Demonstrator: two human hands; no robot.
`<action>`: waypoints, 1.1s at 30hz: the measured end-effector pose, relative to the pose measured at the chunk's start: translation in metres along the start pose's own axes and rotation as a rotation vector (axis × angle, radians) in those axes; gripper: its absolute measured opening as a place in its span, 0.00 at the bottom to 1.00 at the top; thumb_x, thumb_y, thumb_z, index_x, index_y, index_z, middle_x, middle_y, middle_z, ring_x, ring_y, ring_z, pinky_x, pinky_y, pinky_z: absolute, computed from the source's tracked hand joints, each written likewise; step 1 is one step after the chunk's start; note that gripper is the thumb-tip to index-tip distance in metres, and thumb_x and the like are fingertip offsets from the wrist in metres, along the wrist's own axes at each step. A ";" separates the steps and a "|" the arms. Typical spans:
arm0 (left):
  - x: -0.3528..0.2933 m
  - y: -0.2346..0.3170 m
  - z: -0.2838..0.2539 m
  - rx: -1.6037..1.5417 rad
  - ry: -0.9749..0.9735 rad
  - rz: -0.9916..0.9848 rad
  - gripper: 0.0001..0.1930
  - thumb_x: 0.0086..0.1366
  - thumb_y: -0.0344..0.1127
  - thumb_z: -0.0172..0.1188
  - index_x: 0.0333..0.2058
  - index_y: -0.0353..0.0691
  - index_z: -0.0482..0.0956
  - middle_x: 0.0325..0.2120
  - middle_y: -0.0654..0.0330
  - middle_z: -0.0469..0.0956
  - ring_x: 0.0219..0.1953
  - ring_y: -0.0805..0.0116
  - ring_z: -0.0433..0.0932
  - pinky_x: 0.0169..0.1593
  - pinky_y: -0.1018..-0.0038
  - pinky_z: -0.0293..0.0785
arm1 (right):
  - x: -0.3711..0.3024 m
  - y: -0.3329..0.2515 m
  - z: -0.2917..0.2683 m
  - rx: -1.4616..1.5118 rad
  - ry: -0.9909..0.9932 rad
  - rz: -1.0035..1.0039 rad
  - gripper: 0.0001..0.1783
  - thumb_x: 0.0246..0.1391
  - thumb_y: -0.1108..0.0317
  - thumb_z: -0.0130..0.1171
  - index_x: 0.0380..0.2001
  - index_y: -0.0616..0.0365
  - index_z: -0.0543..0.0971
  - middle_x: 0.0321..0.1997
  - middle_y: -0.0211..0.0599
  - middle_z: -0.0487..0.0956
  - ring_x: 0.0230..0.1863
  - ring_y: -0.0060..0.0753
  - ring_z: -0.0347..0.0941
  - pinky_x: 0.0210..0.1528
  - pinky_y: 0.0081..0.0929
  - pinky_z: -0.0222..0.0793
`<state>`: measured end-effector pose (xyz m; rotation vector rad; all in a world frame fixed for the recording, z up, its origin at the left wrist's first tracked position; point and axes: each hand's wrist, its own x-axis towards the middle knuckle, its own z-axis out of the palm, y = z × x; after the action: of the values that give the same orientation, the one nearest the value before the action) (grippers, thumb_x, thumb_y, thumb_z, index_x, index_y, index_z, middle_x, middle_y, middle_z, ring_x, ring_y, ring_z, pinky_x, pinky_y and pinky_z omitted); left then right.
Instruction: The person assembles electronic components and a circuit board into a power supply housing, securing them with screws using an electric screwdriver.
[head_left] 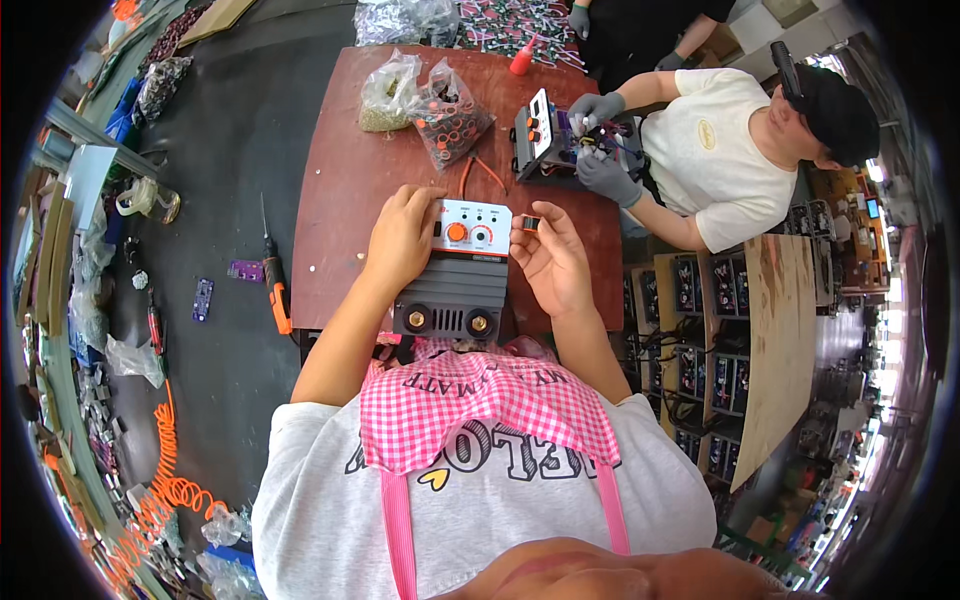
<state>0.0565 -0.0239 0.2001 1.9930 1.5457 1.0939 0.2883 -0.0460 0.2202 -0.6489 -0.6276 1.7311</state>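
Note:
Close in front of me stands a grey, ribbed welding machine [452, 282] with a white control panel [472, 214]. The panel carries an orange knob [456, 232] and a smaller black one; two brass-centred sockets face me at the near end. My left hand [403, 235] grips the panel's left edge, its fingers over the top corner. Just off the panel's right edge, my right hand [556, 262] pinches a small dark part with an orange-brown patch [530, 223] between thumb and fingers. Its exact kind is too small to make out.
Orange-handled pliers [484, 172], a bag of black and orange rings [448, 120] and a red bottle [522, 58] lie beyond on the brown table [335, 200]. A gloved co-worker [715, 150] handles another machine [550, 150]. Leftward lies an orange electric screwdriver [274, 280].

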 end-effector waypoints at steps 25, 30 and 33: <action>0.008 0.016 -0.005 -0.025 -0.004 0.011 0.09 0.67 0.29 0.53 0.44 0.37 0.78 0.40 0.46 0.75 0.43 0.44 0.75 0.47 0.59 0.72 | -0.013 0.026 0.014 -0.433 0.036 -0.066 0.15 0.70 0.59 0.47 0.47 0.58 0.75 0.31 0.28 0.76 0.30 0.15 0.72 0.32 0.16 0.70; 0.002 0.017 -0.004 -0.006 -0.043 -0.061 0.09 0.67 0.29 0.53 0.44 0.37 0.78 0.38 0.46 0.76 0.41 0.44 0.76 0.44 0.58 0.72 | -0.017 0.028 0.010 -0.552 -0.006 -0.135 0.14 0.68 0.60 0.52 0.47 0.59 0.77 0.29 0.26 0.76 0.28 0.13 0.70 0.30 0.13 0.68; 0.008 0.015 -0.003 -0.017 -0.025 -0.038 0.10 0.67 0.29 0.53 0.44 0.37 0.78 0.37 0.46 0.75 0.40 0.44 0.76 0.44 0.58 0.72 | -0.015 0.030 0.009 -0.464 -0.040 -0.173 0.13 0.66 0.63 0.55 0.48 0.60 0.77 0.29 0.25 0.75 0.28 0.12 0.70 0.30 0.14 0.69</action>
<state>0.0646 -0.0218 0.2156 1.9512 1.5500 1.0597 0.2651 -0.0682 0.2067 -0.8526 -1.0979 1.4472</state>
